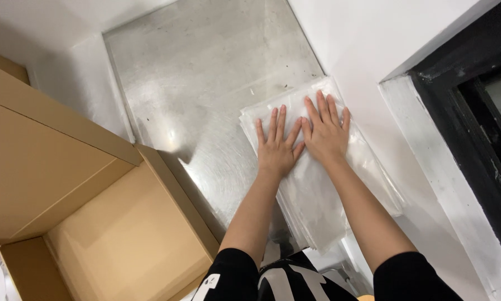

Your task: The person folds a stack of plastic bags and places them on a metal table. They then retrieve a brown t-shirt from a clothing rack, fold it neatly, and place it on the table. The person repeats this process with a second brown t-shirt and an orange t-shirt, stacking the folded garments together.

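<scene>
Left hand (pixel 277 146) and right hand (pixel 326 131) lie flat, fingers spread open, palms down side by side on a stack of clear plastic bags (pixel 323 184); thumbs touch. Nothing gripped. Stack sits at the 3 o'clock edge of the steel tabletop (pixel 206 72), against the white wall (pixel 373 39). Open cardboard box (pixel 122 239) at 8 o'clock.

Plastic bags (pixel 317 189) lie on metal table (pixel 206 72), right of box (pixel 111 239).
</scene>
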